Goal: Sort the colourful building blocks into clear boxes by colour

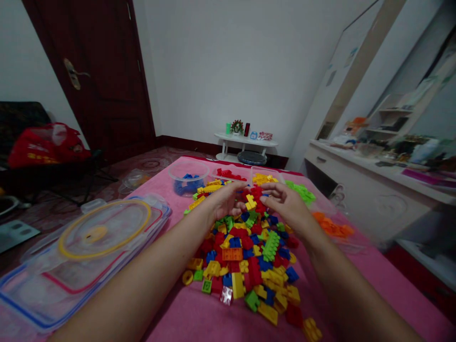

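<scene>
Both my hands hover over a pile of mixed plastic building bricks (pixel 249 266) on a pink cloth. My left hand (pixel 226 202) is curled, its fingers pinching a small yellow brick (pixel 251 203). My right hand (pixel 288 204) is closed on a clump of red bricks (pixel 257 195) that touches the yellow one. The two hands meet above the far end of the pile.
Clear tubs at the back hold sorted bricks: blue (pixel 187 180), red (pixel 228 175), yellow (pixel 262 179), green (pixel 302 191), orange (pixel 333 229). Stacked clear container lids (pixel 89 247) lie at left. A dresser (pixel 374 190) stands right, a dark door (pixel 103 76) at left.
</scene>
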Demonstrator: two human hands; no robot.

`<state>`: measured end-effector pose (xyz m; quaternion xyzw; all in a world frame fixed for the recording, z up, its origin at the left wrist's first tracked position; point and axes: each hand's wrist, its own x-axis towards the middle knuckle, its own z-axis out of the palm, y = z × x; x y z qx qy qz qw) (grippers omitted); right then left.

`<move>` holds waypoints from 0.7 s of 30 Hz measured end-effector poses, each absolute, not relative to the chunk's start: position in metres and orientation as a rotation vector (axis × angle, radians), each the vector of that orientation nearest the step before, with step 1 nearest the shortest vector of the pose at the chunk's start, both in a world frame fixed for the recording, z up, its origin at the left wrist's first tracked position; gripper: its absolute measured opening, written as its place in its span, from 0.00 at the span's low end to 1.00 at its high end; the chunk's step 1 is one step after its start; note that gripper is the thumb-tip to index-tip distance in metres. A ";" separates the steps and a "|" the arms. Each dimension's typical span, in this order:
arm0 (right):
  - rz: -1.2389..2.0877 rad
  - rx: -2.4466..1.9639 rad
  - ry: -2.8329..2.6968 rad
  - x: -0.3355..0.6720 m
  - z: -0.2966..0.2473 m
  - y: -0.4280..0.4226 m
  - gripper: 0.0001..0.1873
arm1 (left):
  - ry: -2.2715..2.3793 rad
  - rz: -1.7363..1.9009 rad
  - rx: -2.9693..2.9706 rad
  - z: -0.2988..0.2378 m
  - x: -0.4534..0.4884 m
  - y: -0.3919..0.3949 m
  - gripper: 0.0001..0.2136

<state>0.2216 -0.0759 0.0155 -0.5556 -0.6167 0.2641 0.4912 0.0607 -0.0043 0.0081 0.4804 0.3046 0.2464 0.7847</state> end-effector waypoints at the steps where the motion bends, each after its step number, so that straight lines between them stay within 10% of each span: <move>1: 0.600 -1.344 -1.516 0.220 0.014 -0.076 0.18 | 0.645 0.538 1.083 0.008 0.062 -0.008 0.15; 21: 0.787 -1.261 -1.070 0.226 0.002 -0.070 0.12 | 0.780 0.881 1.695 0.009 0.066 -0.013 0.18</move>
